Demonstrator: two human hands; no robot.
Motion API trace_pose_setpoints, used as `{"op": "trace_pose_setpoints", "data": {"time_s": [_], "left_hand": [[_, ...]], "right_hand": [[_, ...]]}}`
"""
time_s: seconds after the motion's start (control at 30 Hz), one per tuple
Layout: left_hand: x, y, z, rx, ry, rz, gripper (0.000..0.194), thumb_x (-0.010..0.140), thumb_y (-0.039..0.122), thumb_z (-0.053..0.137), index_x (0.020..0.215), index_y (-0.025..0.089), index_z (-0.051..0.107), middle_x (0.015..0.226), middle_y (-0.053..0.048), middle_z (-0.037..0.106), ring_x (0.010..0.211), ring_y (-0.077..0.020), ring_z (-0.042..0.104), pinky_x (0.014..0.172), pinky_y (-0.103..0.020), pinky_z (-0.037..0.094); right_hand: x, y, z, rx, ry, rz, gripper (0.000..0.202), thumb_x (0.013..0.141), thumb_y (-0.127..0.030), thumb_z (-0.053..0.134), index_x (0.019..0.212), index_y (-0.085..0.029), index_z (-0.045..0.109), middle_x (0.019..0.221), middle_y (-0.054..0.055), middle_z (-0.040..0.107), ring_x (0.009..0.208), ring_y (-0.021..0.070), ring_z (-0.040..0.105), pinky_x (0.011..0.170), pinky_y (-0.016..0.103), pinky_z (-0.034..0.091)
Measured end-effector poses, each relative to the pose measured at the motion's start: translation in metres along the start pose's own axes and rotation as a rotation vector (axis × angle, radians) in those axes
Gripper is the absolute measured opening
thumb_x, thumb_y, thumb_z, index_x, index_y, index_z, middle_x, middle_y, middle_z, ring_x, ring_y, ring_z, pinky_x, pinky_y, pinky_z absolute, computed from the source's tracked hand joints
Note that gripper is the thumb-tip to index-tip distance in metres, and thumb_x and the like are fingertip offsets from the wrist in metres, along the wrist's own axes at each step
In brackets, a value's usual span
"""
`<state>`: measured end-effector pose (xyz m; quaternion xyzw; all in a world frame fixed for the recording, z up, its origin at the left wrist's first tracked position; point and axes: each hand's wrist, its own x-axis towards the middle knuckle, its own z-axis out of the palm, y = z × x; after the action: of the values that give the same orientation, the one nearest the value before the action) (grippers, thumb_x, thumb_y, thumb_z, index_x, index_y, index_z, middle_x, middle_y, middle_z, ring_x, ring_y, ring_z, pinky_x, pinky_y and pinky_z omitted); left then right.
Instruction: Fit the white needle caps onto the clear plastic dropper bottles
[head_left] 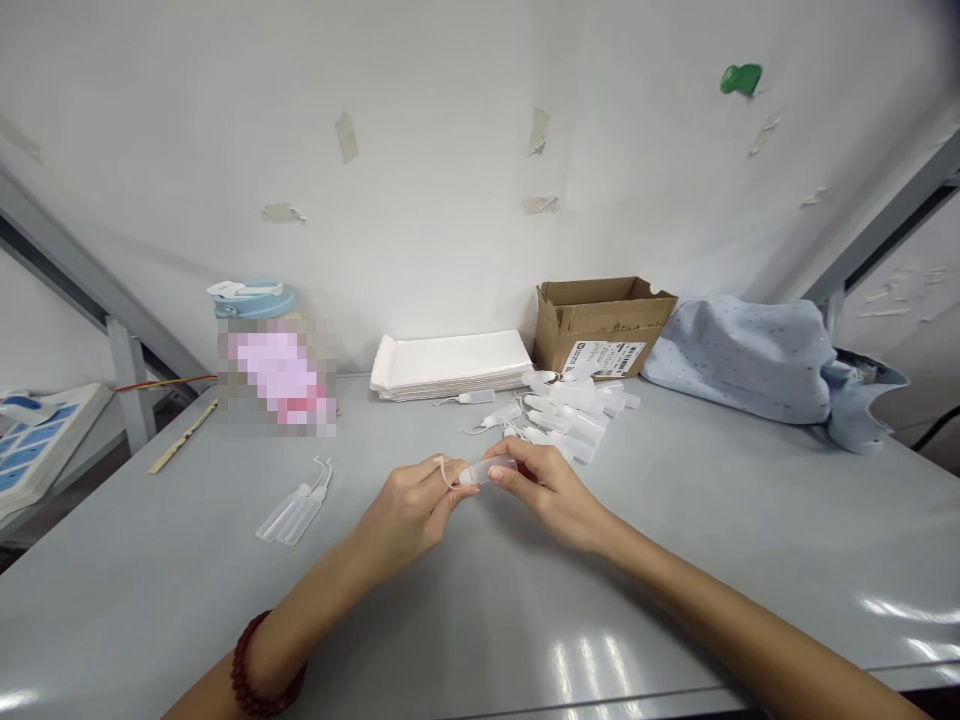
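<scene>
Both hands hold one small translucent plastic bottle (489,470) above the middle of the table. My left hand (416,505) pinches its white cap end, from which a thin curved strap sticks up. Around the bottle's body close the thumb and fingers of my right hand (551,490). Just beyond lies a loose pile of similar translucent bottles (574,420), some with thin white straps. To the left, a few more such bottles (296,512) rest side by side on the grey table (420,640).
A stack of white envelopes (454,362) and an open cardboard box (604,325) stand against the wall. Light blue cloth (750,360) is heaped at right. At left are a blue-lidded container (253,302), a yellowish stick (182,437) and a blue-and-white tray (45,450).
</scene>
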<state>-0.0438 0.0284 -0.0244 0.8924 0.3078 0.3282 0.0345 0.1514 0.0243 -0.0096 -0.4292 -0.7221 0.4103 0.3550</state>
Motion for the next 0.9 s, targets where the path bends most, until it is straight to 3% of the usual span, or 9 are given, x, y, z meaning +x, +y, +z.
{"op": "trace_pose_setpoints", "data": {"time_s": [0.13, 0.23, 0.27, 0.33, 0.4, 0.47, 0.67, 0.9], "left_hand": [[0.0, -0.006, -0.002, 0.055, -0.037, 0.058, 0.02, 0.094, 0.015, 0.04, 0.089, 0.015, 0.059, 0.074, -0.005, 0.063, 0.063, -0.0147, 0.057, 0.057, -0.025, 0.044], [0.002, -0.023, -0.02, 0.166, -0.126, -0.007, 0.021, 0.093, 0.021, 0.041, 0.098, 0.018, 0.061, 0.084, -0.006, 0.066, 0.076, -0.018, 0.061, 0.068, -0.028, 0.049], [0.002, -0.032, -0.029, 0.261, -0.147, -0.12, 0.022, 0.092, 0.025, 0.044, 0.103, 0.017, 0.061, 0.092, -0.008, 0.067, 0.086, -0.021, 0.061, 0.076, -0.032, 0.049], [-0.002, -0.052, -0.047, 0.483, -0.218, -0.496, 0.032, 0.09, 0.028, 0.045, 0.118, 0.018, 0.056, 0.108, -0.01, 0.063, 0.103, -0.0251, 0.056, 0.086, -0.037, 0.048], [-0.008, -0.073, -0.063, 0.558, -0.236, -0.651, 0.036, 0.089, 0.027, 0.042, 0.117, 0.012, 0.059, 0.109, -0.017, 0.062, 0.109, -0.0345, 0.051, 0.082, -0.047, 0.048], [-0.016, -0.089, -0.074, 0.587, -0.265, -0.757, 0.038, 0.087, 0.027, 0.041, 0.114, 0.011, 0.063, 0.107, -0.021, 0.062, 0.108, -0.0409, 0.05, 0.076, -0.052, 0.048], [-0.025, -0.107, -0.078, 0.572, -0.318, -0.88, 0.043, 0.085, 0.018, 0.034, 0.115, 0.016, 0.065, 0.104, -0.019, 0.065, 0.101, -0.0386, 0.057, 0.074, -0.047, 0.049], [-0.027, -0.112, -0.075, 0.44, -0.368, -0.848, 0.044, 0.076, 0.017, 0.04, 0.112, 0.015, 0.066, 0.1, -0.016, 0.069, 0.098, -0.0331, 0.061, 0.078, -0.038, 0.047]], "right_hand": [[0.001, -0.001, 0.001, 0.012, -0.022, 0.052, 0.021, 0.089, -0.03, 0.048, 0.082, -0.016, 0.062, 0.058, -0.005, 0.04, 0.054, 0.0109, 0.037, 0.052, 0.023, 0.029], [0.002, 0.003, -0.001, -0.043, 0.053, 0.032, 0.022, 0.09, -0.032, 0.046, 0.086, -0.016, 0.061, 0.063, -0.002, 0.049, 0.058, 0.0132, 0.047, 0.053, 0.025, 0.037], [0.003, 0.005, -0.003, -0.119, 0.128, -0.013, 0.021, 0.09, -0.032, 0.047, 0.091, -0.016, 0.06, 0.068, 0.0, 0.054, 0.061, 0.0147, 0.051, 0.055, 0.026, 0.04], [0.006, 0.009, -0.008, -0.364, 0.323, -0.143, 0.019, 0.089, -0.029, 0.048, 0.098, -0.016, 0.058, 0.081, 0.006, 0.059, 0.07, 0.0183, 0.055, 0.058, 0.029, 0.044], [0.01, 0.015, -0.014, -0.649, 0.479, -0.257, 0.019, 0.087, -0.025, 0.049, 0.102, -0.014, 0.057, 0.091, 0.011, 0.059, 0.079, 0.0229, 0.057, 0.058, 0.031, 0.045], [0.013, 0.021, -0.019, -0.882, 0.553, -0.318, 0.017, 0.086, -0.018, 0.048, 0.1, -0.013, 0.057, 0.095, 0.015, 0.058, 0.085, 0.0264, 0.056, 0.058, 0.032, 0.046], [0.017, 0.031, -0.017, -1.175, 0.471, -0.407, 0.038, 0.072, 0.01, 0.035, 0.096, -0.009, 0.058, 0.113, 0.023, 0.05, 0.107, 0.033, 0.046, 0.077, 0.045, 0.047], [0.003, 0.011, 0.009, -0.981, 0.287, -0.561, 0.033, 0.083, 0.004, 0.033, 0.095, -0.016, 0.055, 0.118, 0.018, 0.047, 0.115, 0.0296, 0.039, 0.086, 0.047, 0.044]]}}
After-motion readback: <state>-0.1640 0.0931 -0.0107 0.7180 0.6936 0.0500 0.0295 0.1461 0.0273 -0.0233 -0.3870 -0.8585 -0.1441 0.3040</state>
